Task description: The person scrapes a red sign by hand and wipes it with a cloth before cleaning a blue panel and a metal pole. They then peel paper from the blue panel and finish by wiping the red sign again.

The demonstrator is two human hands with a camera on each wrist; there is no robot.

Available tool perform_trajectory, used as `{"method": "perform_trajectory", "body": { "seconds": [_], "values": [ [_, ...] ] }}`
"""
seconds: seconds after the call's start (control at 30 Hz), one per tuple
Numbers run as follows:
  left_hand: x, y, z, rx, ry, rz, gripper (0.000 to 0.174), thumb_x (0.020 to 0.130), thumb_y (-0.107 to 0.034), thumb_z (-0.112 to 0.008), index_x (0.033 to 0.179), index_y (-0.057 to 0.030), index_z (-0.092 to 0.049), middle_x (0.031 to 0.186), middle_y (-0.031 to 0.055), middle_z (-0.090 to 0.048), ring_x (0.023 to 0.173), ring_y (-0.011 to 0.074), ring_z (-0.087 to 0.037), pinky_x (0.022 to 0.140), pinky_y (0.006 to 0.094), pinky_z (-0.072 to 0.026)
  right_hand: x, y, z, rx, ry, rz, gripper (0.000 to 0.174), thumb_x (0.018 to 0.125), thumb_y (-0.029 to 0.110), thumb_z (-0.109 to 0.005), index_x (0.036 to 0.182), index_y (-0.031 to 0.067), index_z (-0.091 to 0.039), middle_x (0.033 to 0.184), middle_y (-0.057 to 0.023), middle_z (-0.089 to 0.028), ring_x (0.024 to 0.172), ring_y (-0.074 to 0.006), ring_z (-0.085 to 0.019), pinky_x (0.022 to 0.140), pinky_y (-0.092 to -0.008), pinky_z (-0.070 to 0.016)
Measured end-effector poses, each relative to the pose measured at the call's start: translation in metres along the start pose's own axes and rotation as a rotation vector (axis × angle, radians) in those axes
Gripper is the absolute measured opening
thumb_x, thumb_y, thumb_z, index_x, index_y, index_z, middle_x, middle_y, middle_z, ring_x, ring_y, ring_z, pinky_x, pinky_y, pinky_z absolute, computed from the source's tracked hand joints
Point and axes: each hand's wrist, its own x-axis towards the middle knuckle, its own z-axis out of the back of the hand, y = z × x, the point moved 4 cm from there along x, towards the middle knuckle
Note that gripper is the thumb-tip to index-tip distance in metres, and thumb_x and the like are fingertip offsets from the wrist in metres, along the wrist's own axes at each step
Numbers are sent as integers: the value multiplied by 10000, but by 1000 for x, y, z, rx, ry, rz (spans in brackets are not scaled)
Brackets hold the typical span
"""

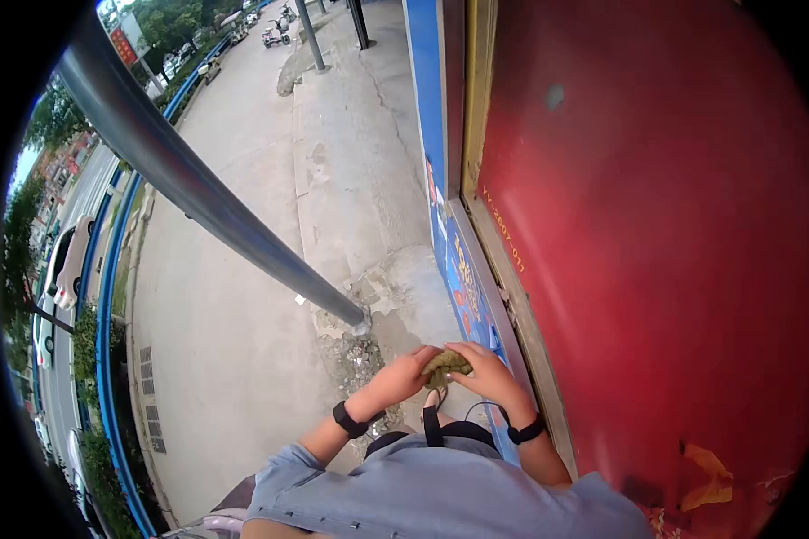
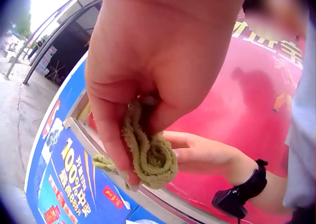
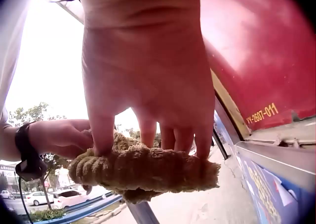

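Note:
An olive-green, fluffy cloth (image 1: 445, 364), rolled up, is held in front of the body between both hands. My left hand (image 1: 403, 375) pinches one end of it. In the left wrist view the spiral end of the roll (image 2: 159, 160) shows between thumb and fingers. My right hand (image 1: 493, 375) grips the other side. From the right wrist, the fingers of that hand (image 3: 143, 81) press down along the ribbed length of the roll (image 3: 148, 172), and a looser fold hangs beneath it.
Close on the right stands a large red panel (image 1: 656, 225) with a metal-edged ledge and a blue printed front (image 1: 467, 278). A thick grey pole (image 1: 207, 180) rises from broken ground ahead. Pavement (image 1: 225, 341) stretches left to a blue railing (image 1: 108, 359) and parked cars.

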Motion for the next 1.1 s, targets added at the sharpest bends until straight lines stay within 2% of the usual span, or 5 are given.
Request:
{"method": "perform_trajectory", "body": {
  "seconds": [0.3, 0.53, 0.73, 0.93, 1.1],
  "values": [
    [94, -133, 26, -25, -62, -724, 580, 634, 119, -530, 1174, -88, -506, 1272, 175, -451, 1144, 370, -471, 909, 393, -447, -44, 85, 131, -813, -925, 211, 277, 706, 20, -659, 972, 95, -662, 977, -29, -606, 933, -208, -594, 891, -385, -422],
    [111, -196, 7, -37, -53, -1340, 421, 693, -20, -595, 1109, -85, -596, 1245, 155, -508, 968, 278, -583, 814, 321, -505, -106, 110, 120, -1164, -1446, 82, 268, 818, 130, -654, 1063, 134, -547, 1135, -49, -553, 1057, -243, -548, 942, -413, -412],
    [162, -174, 13, -94, 24, -1355, 366, 690, -32, -593, 1054, 10, -598, 1197, 142, -532, 952, 257, -583, 772, 327, -503, -60, 48, 114, -1322, -1454, -178, 348, 844, 167, -636, 1137, 97, -462, 1190, -119, -500, 1108, -275, -516, 971, -462, -393],
    [234, -133, 86, -138, 29, -1186, 364, 656, 5, -607, 1019, 20, -600, 1159, 148, -535, 946, 287, -583, 788, 355, -498, 58, 43, 149, -1394, -1240, -69, 284, 858, 127, -592, 1133, 53, -578, 1174, -123, -570, 1086, -262, -548, 974, -359, -422],
    [288, -78, 147, -14, -74, -999, 374, 653, 27, -587, 1027, 33, -583, 1137, 153, -530, 956, 311, -576, 809, 370, -496, 168, 24, 161, -1176, -1070, -76, 353, 814, 40, -557, 1165, 12, -573, 1228, -145, -540, 1143, -287, -515, 985, -406, -413]
  ]
}}
